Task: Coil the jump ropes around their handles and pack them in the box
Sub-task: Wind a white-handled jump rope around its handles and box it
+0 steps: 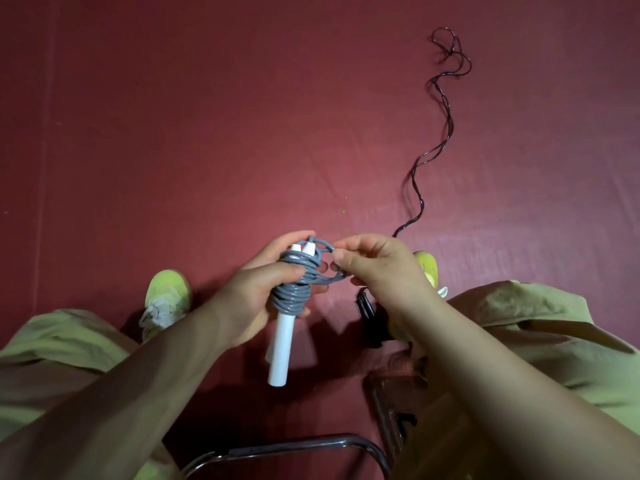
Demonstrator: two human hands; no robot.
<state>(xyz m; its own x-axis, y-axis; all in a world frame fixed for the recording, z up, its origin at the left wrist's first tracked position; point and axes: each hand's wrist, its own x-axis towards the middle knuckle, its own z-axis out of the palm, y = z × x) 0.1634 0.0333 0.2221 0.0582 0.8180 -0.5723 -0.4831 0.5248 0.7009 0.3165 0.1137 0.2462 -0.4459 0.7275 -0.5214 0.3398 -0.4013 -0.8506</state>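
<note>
Chair frame: a chrome tube (287, 441) curves across the 6 o'clock edge, nearest the camera.
Left hand: the left hand (256, 292) is closed around the white handles (282, 348), thumb pressed on the grey coil (294, 292).
Right hand: the right hand (374, 268) pinches the last loose loop of grey cord at the handle tops, fingers curled.
Grey rope, place: held in the air at centre frame, above the floor and between the knees.
Grey rope, handling: judged light; the cord looks smooth and springy, so the turns may slip unless the thumb keeps pressure. Best held over the coil itself, with the free end tucked under a turn.
Dark handles: black handles (367, 317) lie on the floor at 4 o'clock of the coil, partly hidden by the right wrist.
Shoes: yellow-green shoes (168, 296) flank the hands at 9 and 3 o'clock.
Dark rope: a thin dark rope (446, 133) trails uncoiled toward 1 o'clock, well apart from the hands.
Floor: red matting (207, 133) lies under everything.
Box: not in view.
Obstruction: nothing blocks the winding; the right forearm covers the dark handles.
</note>
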